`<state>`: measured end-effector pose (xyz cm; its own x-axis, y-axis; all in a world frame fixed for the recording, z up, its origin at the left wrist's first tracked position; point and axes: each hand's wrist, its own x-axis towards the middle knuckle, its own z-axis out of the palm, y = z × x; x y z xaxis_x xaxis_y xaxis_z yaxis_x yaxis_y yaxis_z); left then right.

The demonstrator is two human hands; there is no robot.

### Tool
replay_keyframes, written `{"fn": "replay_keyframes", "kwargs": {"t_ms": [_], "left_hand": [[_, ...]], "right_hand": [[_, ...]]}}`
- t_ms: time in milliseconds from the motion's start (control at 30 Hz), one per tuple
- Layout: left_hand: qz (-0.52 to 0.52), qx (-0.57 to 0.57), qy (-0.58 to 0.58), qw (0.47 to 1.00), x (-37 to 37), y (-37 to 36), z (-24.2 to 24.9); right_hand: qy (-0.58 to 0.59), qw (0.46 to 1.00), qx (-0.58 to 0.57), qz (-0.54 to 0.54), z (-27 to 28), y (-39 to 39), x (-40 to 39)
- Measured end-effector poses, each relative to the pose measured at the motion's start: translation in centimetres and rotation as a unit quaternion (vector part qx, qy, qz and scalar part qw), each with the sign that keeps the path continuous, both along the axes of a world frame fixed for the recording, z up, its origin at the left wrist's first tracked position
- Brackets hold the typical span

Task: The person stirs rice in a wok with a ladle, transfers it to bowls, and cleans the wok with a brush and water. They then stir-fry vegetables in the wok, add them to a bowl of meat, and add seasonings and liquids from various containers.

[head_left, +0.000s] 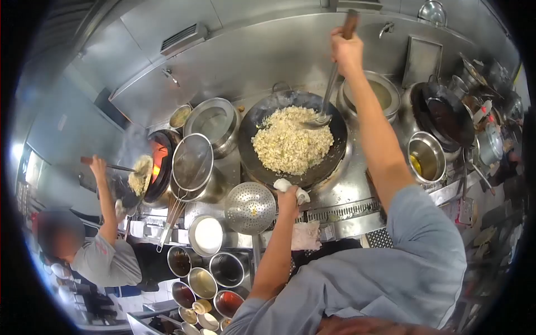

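Note:
In the middle of the head view, a large black wok (246,137) sits on the range with a heap of fried rice (290,142) in it. My right hand (346,53) is closed around the wooden handle of a long metal ladle (329,89), high above the wok's far side. The ladle's head rests in the rice, at its upper right. At the wok's near rim, my left hand (288,202) is closed on a folded white cloth (298,193). The cloth lies against the rim, and whatever it covers there is hidden.
A perforated strainer (250,207) lies left of my left hand. Metal pots (212,124) flank the wok. Several sauce containers (202,282) stand at lower left. A co-worker (109,259) handles another wok over flame (159,159). More woks (446,114) sit at right.

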<state>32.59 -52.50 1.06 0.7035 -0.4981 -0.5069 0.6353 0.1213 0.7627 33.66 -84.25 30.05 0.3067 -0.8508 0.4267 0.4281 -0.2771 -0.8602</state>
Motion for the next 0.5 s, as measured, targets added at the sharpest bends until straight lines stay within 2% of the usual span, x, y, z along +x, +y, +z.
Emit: {"fn": "replay_keyframes", "kwargs": {"t_ms": [67, 100, 133, 200, 233, 300, 333, 400, 433, 500], "left_hand": [[-0.002, 0.0, -0.002, 1.0, 0.2, -0.1, 0.9], [-0.005, 0.006, 0.003, 1.0, -0.3, 0.1, 1.1], [-0.011, 0.009, 0.007, 1.0, -0.8, 0.8, 0.9], [-0.025, -0.002, 0.019, 1.0, -0.1, 0.3, 1.6], [-0.02, -0.004, 0.02, 1.0, 0.1, 0.4, 1.7], [-0.033, -0.009, 0.084, 0.996, 0.3, 0.9, 1.7], [-0.04, -0.016, 0.113, 0.993, 0.6, 0.9, 1.8], [-0.038, -0.015, 0.123, 0.992, 0.5, 0.9, 2.4], [-0.043, 0.0, 0.139, 0.989, 0.7, 0.9, 1.7], [-0.067, -0.016, 0.14, 0.988, 1.5, 0.2, 1.7]], "right_hand": [[-0.088, 0.994, 0.008, -0.061, 0.3, 1.0, -2.9], [-0.045, 0.991, 0.013, -0.124, -2.7, 1.0, -2.4], [-0.023, 0.995, 0.006, -0.098, -7.8, -0.1, -0.8], [-0.043, 0.995, 0.09, -0.012, -6.8, 0.4, -1.1], [-0.042, 0.995, 0.088, -0.008, -6.0, 0.1, -1.4], [-0.13, 0.991, 0.043, -0.011, -3.0, 0.9, -2.7], [-0.128, 0.991, 0.041, -0.007, -4.6, 0.2, -1.4], [-0.093, 0.976, -0.045, -0.191, -10.0, -1.5, 0.8], [-0.054, 0.991, 0.062, -0.108, -10.4, 0.6, 1.2], [-0.055, 0.994, 0.045, -0.078, -4.9, 2.9, 0.0]]}}
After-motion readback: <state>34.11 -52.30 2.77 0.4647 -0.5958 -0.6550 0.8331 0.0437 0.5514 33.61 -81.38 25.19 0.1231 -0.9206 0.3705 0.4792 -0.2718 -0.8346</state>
